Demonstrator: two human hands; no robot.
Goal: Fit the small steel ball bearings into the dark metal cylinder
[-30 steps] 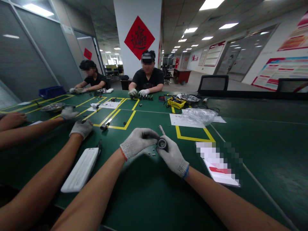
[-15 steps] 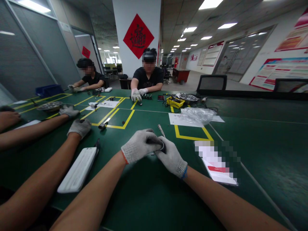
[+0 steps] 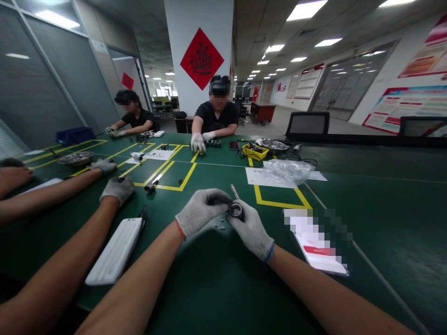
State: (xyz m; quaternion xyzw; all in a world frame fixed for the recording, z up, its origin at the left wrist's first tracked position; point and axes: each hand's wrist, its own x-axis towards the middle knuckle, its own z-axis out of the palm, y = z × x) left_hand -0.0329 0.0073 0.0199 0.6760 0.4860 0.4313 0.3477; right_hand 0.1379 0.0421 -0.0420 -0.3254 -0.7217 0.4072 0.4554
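My right hand (image 3: pixel 252 231), in a white knit glove, is wrapped round a dark round cup-shaped part (image 3: pixel 236 211). Its open end faces me and shows a lighter inside. My left hand (image 3: pixel 204 210), gloved too, has its fingers pinched together at the part's left rim; whatever may lie between the fingertips is hidden. Below the part, several small metal nuts (image 3: pixel 222 227) are on the green table. Just beyond my right hand's fingers a slim silvery metal rod (image 3: pixel 233 190) shows, its lower end hidden behind the hand.
A white power-bank-like case (image 3: pixel 114 251) lies left of my forearm, beside a co-worker's gloved hand (image 3: pixel 118 190). At right is a phone-like slab (image 3: pixel 316 244). Farther off are a plastic bag (image 3: pixel 288 172), a yellow tray (image 3: pixel 254 151) and a metal cylinder (image 3: pixel 151 186). Another person sits opposite.
The dark part has turned so its open end faces me, and my left fingers have shifted off it to its left edge. More of the nuts below now show.
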